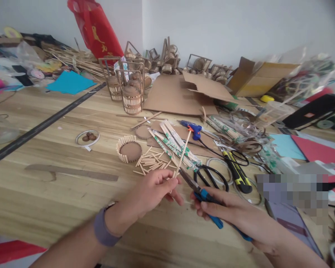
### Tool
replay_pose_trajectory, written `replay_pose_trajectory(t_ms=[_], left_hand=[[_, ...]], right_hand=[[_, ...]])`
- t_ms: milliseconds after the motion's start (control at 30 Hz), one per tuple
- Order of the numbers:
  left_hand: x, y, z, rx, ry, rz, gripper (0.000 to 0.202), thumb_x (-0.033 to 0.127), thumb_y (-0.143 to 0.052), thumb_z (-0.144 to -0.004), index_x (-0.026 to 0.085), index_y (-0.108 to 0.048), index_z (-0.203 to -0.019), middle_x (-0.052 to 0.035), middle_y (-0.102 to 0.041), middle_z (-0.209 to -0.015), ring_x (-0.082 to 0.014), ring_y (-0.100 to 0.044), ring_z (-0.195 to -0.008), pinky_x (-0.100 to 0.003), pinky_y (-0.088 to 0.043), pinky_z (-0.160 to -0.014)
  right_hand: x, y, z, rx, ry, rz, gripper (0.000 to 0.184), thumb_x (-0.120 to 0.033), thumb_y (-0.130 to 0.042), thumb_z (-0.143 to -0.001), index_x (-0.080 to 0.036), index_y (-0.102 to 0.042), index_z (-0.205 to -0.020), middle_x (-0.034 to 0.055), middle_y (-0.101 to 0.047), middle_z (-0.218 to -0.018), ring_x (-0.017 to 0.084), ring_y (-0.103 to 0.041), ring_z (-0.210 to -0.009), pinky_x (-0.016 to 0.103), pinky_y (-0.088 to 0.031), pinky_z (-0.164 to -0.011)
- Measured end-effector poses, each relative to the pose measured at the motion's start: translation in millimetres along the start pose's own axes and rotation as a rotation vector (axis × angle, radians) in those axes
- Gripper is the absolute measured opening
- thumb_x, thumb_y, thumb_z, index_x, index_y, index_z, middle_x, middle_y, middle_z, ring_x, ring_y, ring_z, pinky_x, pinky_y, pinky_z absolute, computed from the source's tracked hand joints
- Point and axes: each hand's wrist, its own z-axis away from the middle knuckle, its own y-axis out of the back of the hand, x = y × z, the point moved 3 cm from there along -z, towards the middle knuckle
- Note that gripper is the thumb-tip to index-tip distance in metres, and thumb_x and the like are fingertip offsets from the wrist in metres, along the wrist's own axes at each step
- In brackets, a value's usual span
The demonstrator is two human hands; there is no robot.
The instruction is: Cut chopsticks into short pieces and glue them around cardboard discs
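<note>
My left hand [159,186], with a watch strap on the wrist, pinches a thin wooden stick [183,153] that slants up to the right. In my right hand [226,208] is a pair of blue-handled pliers [205,195], its jaws close to the lower part of the stick. Just beyond my left hand lies a pile of short cut sticks [152,160]. Beside the pile stands a round cardboard base [130,149] with short sticks upright around part of its rim. Paper-wrapped chopsticks [174,139] lie behind the stick I hold.
A blue glue gun [194,129], black-handled scissors [212,178] and a yellow-black cutter [238,173] lie to the right. Finished small stick baskets [132,100] stand behind, near a cardboard sheet [173,95]. Left are a ring with brown beads [89,137] and a cardboard strip [72,173].
</note>
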Motion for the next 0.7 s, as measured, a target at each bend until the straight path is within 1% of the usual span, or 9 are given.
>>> replay_pose_trajectory(t_ms=[100, 200, 267, 400, 567, 700], left_hand=[[-3, -2.7, 1, -0.092, 0.014, -0.001, 0.029, 0.045, -0.053, -0.089, 0.017, -0.058, -0.087, -0.0019, -0.07, -0.068, -0.0149, -0.069, -0.068, -0.023, -0.045, -0.063], [-7, -4.2, 1, -0.134, 0.049, 0.018, 0.03, 0.046, -0.054, -0.089, 0.017, -0.059, -0.087, -0.0027, -0.07, -0.069, -0.0148, -0.069, -0.068, -0.023, -0.046, -0.063], [-8, -4.8, 1, -0.139, 0.072, 0.043, 0.03, 0.046, -0.056, -0.087, 0.017, -0.059, -0.086, -0.0023, -0.07, -0.068, -0.0145, -0.068, -0.066, -0.024, -0.046, -0.063], [-8, -6.3, 1, -0.144, 0.104, 0.061, 0.028, 0.044, -0.057, -0.087, 0.017, -0.058, -0.083, -0.0009, -0.068, -0.067, -0.013, -0.067, -0.063, -0.023, -0.046, -0.062], [-7, -6.7, 3, -0.14, 0.116, 0.051, 0.029, 0.045, -0.057, -0.086, 0.017, -0.057, -0.08, -0.0012, -0.068, -0.066, -0.0136, -0.067, -0.063, -0.024, -0.047, -0.062], [-8, -6.4, 2, -0.14, 0.124, 0.051, 0.03, 0.047, -0.059, -0.083, 0.017, -0.058, -0.079, -0.0015, -0.067, -0.065, -0.0138, -0.066, -0.061, -0.024, -0.047, -0.061]], right_hand=[[-8, -6, 1, -0.065, -0.083, -0.033, 0.031, -0.046, -0.07, -0.075, -0.02, -0.07, -0.092, 0.0046, -0.068, -0.086, 0.018, -0.061, -0.079, 0.027, -0.049, -0.071], [-14, -11, -2, -0.077, -0.124, -0.078, 0.03, -0.043, -0.07, -0.072, -0.018, -0.068, -0.089, 0.004, -0.065, -0.086, 0.017, -0.059, -0.079, 0.027, -0.047, -0.069], [-16, -13, -5, -0.086, -0.128, -0.09, 0.029, -0.042, -0.069, -0.071, -0.018, -0.067, -0.087, 0.0037, -0.064, -0.086, 0.017, -0.057, -0.079, 0.027, -0.045, -0.068], [-18, -16, -8, -0.109, -0.105, -0.038, 0.028, -0.041, -0.068, -0.07, -0.018, -0.066, -0.086, 0.003, -0.063, -0.085, 0.017, -0.054, -0.079, 0.027, -0.042, -0.069], [-16, -15, -10, -0.116, -0.102, -0.009, 0.024, -0.038, -0.065, -0.072, -0.018, -0.064, -0.086, 0.0026, -0.062, -0.088, 0.016, -0.053, -0.079, 0.028, -0.042, -0.069], [-15, -14, -11, -0.147, -0.071, 0.008, 0.021, -0.034, -0.063, -0.074, -0.018, -0.062, -0.087, 0.0024, -0.061, -0.089, 0.016, -0.052, -0.08, 0.028, -0.041, -0.069]])
